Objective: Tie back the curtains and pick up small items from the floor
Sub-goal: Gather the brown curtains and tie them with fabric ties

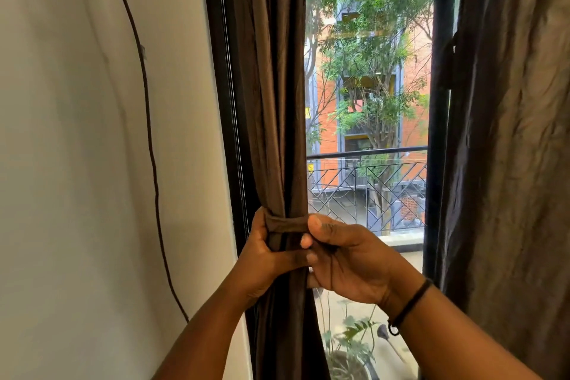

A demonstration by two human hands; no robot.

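A dark brown left curtain (271,102) hangs gathered into a narrow bundle beside the window frame. A brown fabric tie-back band (285,223) wraps round the bundle at hand height. My left hand (262,259) grips the band and the bundle from the left, fingers curled round the front. My right hand (345,259) pinches the band's right end between thumb and fingers; a black wristband sits on that wrist. The right curtain (512,133) hangs loose at the right edge of the view.
A white wall (92,163) on the left carries a thin black cable (148,120) running down it. Behind the window glass (367,86) are a balcony railing (367,182), trees, an orange building and a potted plant (348,345). No floor is visible.
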